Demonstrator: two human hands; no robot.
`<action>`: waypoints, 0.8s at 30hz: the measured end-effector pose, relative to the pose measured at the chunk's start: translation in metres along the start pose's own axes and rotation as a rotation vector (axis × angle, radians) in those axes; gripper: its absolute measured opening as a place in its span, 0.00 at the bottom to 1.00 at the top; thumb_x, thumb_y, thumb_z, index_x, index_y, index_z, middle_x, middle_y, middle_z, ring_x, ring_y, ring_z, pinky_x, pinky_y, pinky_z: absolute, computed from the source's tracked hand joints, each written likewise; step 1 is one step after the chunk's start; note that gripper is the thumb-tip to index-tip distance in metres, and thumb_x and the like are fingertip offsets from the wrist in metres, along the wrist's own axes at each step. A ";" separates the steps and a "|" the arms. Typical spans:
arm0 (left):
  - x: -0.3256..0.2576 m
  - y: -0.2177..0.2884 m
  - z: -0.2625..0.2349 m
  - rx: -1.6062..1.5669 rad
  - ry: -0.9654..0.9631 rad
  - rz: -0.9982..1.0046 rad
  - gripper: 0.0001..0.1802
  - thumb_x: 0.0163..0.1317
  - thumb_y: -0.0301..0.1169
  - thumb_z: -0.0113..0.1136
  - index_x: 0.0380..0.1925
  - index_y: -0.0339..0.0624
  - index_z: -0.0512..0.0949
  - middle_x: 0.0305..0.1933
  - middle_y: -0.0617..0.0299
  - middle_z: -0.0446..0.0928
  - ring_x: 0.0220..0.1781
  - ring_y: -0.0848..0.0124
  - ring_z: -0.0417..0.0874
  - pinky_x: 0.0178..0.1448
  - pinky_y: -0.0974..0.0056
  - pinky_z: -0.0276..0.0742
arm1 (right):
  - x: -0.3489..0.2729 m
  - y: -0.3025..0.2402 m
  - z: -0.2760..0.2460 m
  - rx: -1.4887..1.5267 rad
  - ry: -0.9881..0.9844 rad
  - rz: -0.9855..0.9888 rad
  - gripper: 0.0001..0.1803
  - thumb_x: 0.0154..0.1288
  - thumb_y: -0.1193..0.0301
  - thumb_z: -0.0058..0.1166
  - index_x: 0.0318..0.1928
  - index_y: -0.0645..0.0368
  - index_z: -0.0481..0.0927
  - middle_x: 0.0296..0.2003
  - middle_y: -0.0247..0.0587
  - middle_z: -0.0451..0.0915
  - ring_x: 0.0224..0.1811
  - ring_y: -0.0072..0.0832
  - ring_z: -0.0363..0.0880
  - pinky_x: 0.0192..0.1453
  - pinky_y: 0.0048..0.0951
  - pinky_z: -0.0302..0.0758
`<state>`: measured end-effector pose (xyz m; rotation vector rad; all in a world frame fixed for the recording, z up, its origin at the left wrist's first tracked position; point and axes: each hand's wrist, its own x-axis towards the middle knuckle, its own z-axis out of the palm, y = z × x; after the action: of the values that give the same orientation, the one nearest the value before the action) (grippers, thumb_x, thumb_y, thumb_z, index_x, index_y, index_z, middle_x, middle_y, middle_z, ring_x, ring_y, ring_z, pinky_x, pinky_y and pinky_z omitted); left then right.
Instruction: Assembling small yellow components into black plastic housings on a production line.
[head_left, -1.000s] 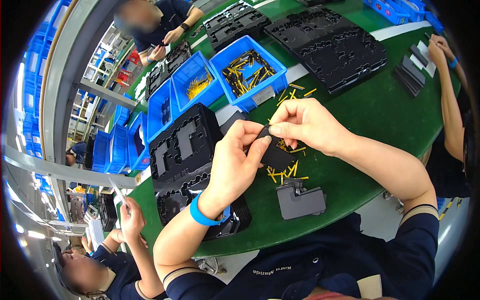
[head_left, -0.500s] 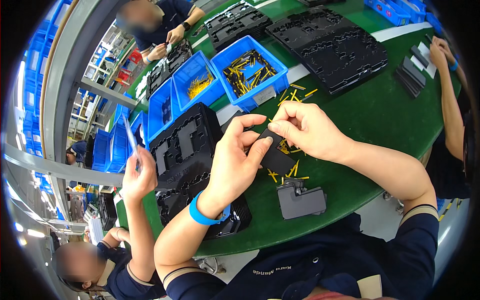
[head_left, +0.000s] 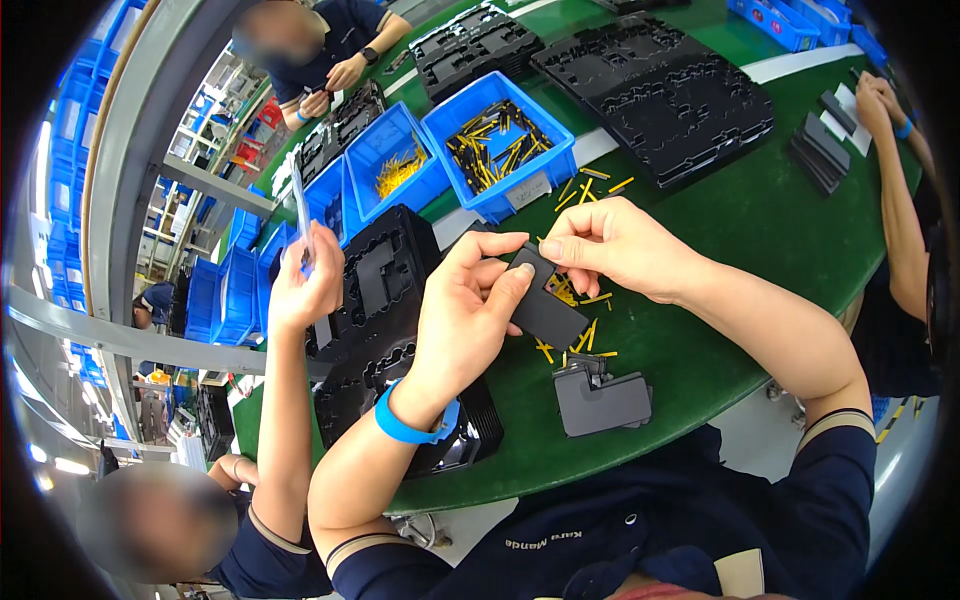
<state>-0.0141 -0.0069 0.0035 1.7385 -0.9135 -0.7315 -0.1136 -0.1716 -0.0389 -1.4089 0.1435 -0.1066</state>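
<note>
My left hand (head_left: pixel 465 315) is closed on a flat black L-shaped plate (head_left: pixel 555 318), thumb on top and fingers beneath. At the plate's upper corner my right hand (head_left: pixel 630 250) is pinched shut; a sliver of yellow shows by the fingertips, too small to name. Beneath and beside the plate lie thin yellow strips (head_left: pixel 592 335) on the green table. A small pile of similar black plates (head_left: pixel 605 405) rests nearer to me. Farther off, more yellow and black strips (head_left: pixel 590 190) lie loose beside a blue bin (head_left: pixel 520 190).
A stack of black moulded trays (head_left: pixel 385 340) stands left of my hands. Another blue bin (head_left: pixel 390 190) holds yellow strips. Large black trays (head_left: pixel 655 100) lie at the back. A co-worker's raised hand (head_left: pixel 310 280) is close on the left; other people work at the far left and right.
The black plate has tilted slightly in my left hand. My right hand stays at its corner with small finger shifts. The left co-worker's hand moved right, over the tray stack.
</note>
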 end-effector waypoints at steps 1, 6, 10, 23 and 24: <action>0.000 0.000 0.000 0.000 0.000 0.000 0.14 0.64 0.23 0.53 0.49 0.36 0.69 0.32 0.59 0.80 0.27 0.80 0.78 0.24 0.76 0.73 | 0.000 0.000 0.002 -0.043 0.021 -0.018 0.12 0.66 0.65 0.54 0.29 0.60 0.75 0.23 0.29 0.74 0.22 0.13 0.71 0.26 0.17 0.70; -0.002 0.002 0.001 0.044 0.024 -0.006 0.15 0.64 0.23 0.54 0.50 0.37 0.70 0.30 0.62 0.80 0.26 0.81 0.77 0.24 0.77 0.72 | -0.007 -0.004 0.015 -0.105 0.135 -0.122 0.10 0.64 0.70 0.55 0.29 0.63 0.74 0.23 0.31 0.75 0.21 0.15 0.71 0.26 0.19 0.69; 0.002 -0.001 0.001 0.047 0.016 0.001 0.15 0.64 0.23 0.54 0.51 0.37 0.70 0.31 0.62 0.80 0.27 0.81 0.77 0.24 0.76 0.72 | -0.006 0.000 0.015 -0.085 0.155 -0.151 0.07 0.64 0.72 0.54 0.30 0.63 0.75 0.24 0.32 0.74 0.25 0.17 0.72 0.29 0.21 0.69; 0.005 -0.001 -0.014 -0.236 -0.071 -0.126 0.15 0.65 0.27 0.53 0.52 0.38 0.73 0.32 0.63 0.79 0.26 0.81 0.76 0.23 0.76 0.72 | -0.003 -0.002 -0.004 -0.680 0.099 -0.754 0.05 0.60 0.79 0.54 0.38 0.64 0.79 0.32 0.39 0.74 0.31 0.26 0.76 0.33 0.26 0.75; 0.006 -0.002 -0.014 -0.270 -0.087 -0.139 0.15 0.66 0.27 0.52 0.52 0.38 0.73 0.33 0.63 0.79 0.27 0.81 0.76 0.23 0.76 0.72 | -0.002 -0.002 -0.006 -0.681 0.102 -0.749 0.05 0.60 0.79 0.54 0.38 0.64 0.79 0.32 0.39 0.74 0.31 0.26 0.76 0.33 0.26 0.75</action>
<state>0.0011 -0.0048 0.0054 1.5502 -0.7192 -0.9819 -0.1169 -0.1776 -0.0375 -2.0779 -0.3035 -0.8100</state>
